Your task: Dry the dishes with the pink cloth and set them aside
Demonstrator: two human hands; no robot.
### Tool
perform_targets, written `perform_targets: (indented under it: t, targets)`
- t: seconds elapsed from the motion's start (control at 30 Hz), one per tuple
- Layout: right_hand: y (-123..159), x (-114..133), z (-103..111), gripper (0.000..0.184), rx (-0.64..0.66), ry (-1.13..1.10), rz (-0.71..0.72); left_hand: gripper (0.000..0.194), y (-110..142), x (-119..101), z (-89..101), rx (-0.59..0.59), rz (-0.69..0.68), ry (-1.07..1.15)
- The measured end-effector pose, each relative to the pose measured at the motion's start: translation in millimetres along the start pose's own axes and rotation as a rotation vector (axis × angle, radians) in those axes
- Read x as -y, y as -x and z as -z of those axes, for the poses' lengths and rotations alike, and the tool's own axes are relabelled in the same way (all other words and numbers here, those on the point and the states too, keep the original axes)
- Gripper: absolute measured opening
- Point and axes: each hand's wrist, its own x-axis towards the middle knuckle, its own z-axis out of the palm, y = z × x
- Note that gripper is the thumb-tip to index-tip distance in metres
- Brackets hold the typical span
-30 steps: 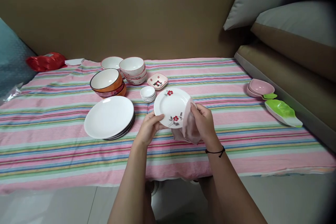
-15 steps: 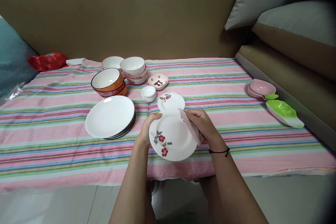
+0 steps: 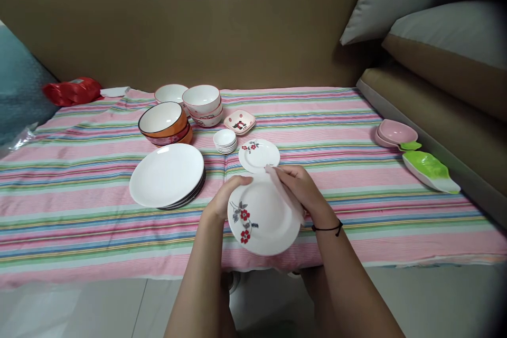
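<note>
A round white plate (image 3: 265,222) with red flowers and grey leaves is held tilted above the striped cloth. My left hand (image 3: 227,198) grips its upper left rim, thumb on the face. My right hand (image 3: 299,187) pinches a thin pale pink tissue or cloth (image 3: 283,190) against the plate's upper right edge; some of its fingers are hidden behind. Just beyond lies a matching flowered plate (image 3: 259,156), partly covered by the held plate. Small white bowls (image 3: 225,139) are stacked to its left.
Large white plates (image 3: 166,175) are stacked at left, with orange bowls (image 3: 164,122) and red-rimmed white bowls (image 3: 202,103) behind. A square pink dish (image 3: 239,121) sits mid-table. Pink dishes (image 3: 396,132) and a green leaf-shaped dish (image 3: 430,170) lie right, near cushions (image 3: 447,42).
The held plate has turned slightly counterclockwise and dropped a little toward me. My left thumb has shifted right along the rim, and the pink tissue has moved slightly across the plate's top.
</note>
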Motion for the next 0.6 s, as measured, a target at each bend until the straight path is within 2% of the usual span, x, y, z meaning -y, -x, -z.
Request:
perform_targets:
  t: [0.07,0.17,0.3,0.47,0.6]
  targets:
    - [-1,-3,3,0.042,-0.110,-0.012,-0.016,0.032,-6,3,1.7,-0.052,0.023,0.117]
    - [-3,-7,4,0.038,-0.213,-0.010,-0.009,0.040,-18,10,4.5,-0.157,-0.111,0.174]
    - [-4,-11,-4,0.031,-0.278,-0.036,-0.014,0.047,-27,16,3.4,-0.193,-0.220,0.209]
    - [-7,-12,-15,0.027,-0.362,-0.127,0.011,0.043,-23,14,-6.3,-0.059,-0.253,0.253]
    - [-8,-15,-13,0.027,-0.372,-0.173,0.012,0.044,-20,12,-7.6,0.003,-0.247,0.191]
